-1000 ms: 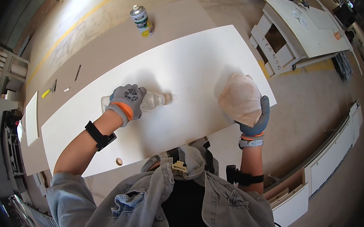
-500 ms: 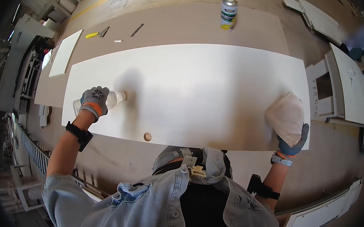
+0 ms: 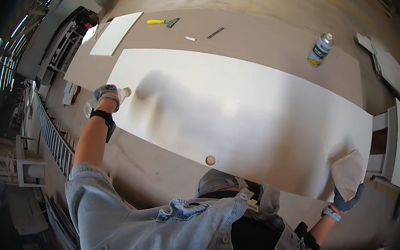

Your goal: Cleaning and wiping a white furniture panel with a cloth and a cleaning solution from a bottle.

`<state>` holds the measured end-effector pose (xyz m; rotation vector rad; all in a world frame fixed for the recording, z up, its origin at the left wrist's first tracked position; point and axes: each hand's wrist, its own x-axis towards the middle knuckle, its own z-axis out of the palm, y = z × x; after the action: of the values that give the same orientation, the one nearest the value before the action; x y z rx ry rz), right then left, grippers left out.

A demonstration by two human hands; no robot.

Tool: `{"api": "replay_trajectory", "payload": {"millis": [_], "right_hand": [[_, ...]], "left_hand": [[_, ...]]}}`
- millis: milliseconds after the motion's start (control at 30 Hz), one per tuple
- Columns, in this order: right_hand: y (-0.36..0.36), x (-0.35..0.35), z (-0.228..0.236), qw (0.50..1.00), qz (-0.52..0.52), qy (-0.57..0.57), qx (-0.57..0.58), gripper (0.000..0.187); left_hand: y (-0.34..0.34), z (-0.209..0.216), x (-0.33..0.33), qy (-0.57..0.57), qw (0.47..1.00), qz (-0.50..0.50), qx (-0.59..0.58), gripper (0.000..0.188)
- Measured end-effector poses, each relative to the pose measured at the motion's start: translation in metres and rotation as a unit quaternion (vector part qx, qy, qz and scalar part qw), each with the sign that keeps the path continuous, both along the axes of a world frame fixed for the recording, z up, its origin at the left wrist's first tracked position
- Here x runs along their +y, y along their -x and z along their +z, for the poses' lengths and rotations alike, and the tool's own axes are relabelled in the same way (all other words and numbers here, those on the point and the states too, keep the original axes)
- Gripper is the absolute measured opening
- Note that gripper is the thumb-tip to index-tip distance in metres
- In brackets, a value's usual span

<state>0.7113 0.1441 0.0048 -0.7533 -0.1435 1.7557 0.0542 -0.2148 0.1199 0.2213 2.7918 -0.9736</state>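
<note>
From where I stand, the biggest thing is one broad grey-brown board [image 3: 277, 43] laid out as a worktop, and on it lies one long, glossy white panel [image 3: 231, 104], its near edge reaching out toward the person in the one faded grey-blue denim jacket [image 3: 164, 231]. A single smaller white rectangular panel [image 3: 117, 33] rests on the worktop beyond the long one's left end. Two gloved hands are at work, set wide apart. The left hand [image 3: 108, 95], in a grey glove with an orange cuff, has its fingers clamped around one clear plastic bottle [image 3: 125, 93], tilted at the panel's left end, neck toward the panel. The right hand [image 3: 349, 198], in a blue-grey glove, bears one pale beige folded cloth [image 3: 348, 174] over the panel's near right corner; the cloth covers most of those fingers, so I can't tell how tightly they close, nor whether it touches the panel. Past the far edge stands one upright silver, green and yellow spray can [image 3: 320, 51]. Left of it lie one yellow-handled scraper [image 3: 162, 22], one thin dark flat strip [image 3: 216, 32] and one short white stub [image 3: 190, 38].
</note>
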Motion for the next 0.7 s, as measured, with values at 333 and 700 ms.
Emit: {"api": "replay_trajectory", "payload": {"millis": [333,700], "right_hand": [[-0.016,-0.033,-0.024,0.998,-0.02,-0.038,-0.038,0.062],[0.031,-0.107,0.032,0.989,-0.046,-0.136,0.023,0.059]], "left_hand": [[0.093,-0.009,-0.014,-0.55,0.777,0.056,-0.3,0.059],[0.003,-0.056,0.32,-0.79,0.462,-0.206,-0.347,0.064]]}}
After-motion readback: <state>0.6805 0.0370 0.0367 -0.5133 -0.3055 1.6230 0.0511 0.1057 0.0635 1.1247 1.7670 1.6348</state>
